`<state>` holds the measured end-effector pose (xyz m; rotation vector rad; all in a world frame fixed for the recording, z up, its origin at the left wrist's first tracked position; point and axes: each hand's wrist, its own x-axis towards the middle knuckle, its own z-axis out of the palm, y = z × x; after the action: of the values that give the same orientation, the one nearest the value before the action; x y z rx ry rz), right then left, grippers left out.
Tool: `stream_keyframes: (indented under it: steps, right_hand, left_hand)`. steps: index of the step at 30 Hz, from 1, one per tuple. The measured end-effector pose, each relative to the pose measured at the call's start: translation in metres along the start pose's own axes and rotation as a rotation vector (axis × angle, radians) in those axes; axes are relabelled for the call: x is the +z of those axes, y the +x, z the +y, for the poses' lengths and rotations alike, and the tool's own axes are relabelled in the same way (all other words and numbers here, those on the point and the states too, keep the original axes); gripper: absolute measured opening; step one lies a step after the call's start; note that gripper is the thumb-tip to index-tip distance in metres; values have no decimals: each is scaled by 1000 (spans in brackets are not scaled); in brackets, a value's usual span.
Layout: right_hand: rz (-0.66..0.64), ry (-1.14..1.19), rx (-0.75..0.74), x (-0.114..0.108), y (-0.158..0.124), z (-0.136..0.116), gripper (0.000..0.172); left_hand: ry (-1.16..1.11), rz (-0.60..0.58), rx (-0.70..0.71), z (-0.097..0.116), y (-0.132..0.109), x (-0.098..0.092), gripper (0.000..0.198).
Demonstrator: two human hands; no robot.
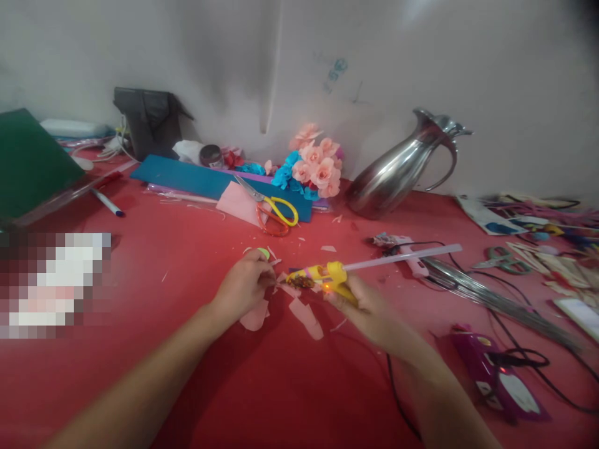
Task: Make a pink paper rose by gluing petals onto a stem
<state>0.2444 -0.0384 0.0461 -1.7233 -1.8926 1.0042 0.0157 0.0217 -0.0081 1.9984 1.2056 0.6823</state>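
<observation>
My right hand [369, 305] grips a yellow hot glue gun [327, 275] with a long white glue stick [402, 256] poking out behind it; its nozzle points left at a small pink paper piece [281, 280]. My left hand [243, 287] is closed in a pinch on that pink piece, just left of the nozzle. More pink paper cut-outs [306, 317] lie on the red table [187, 349] under and between the hands. A small green disc [262, 252] lies just beyond my left hand.
Yellow-and-orange scissors [274, 215] rest on blue foam sheets [196, 178]. Pink and blue paper flowers [313, 168] and a steel jug [402, 165] stand at the back. A second glue gun [409, 255], metal wires [496, 302], a purple device [496, 374] and craft clutter sit right. A green board [28, 159] is at left.
</observation>
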Motion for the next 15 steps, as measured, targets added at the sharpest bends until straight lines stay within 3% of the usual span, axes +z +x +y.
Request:
stream_keyframes:
  steps: [15]
  right_hand:
    - [68,-90,44,2,0,0,23]
  left_hand:
    - [33,-25,4,1,1,-2,16]
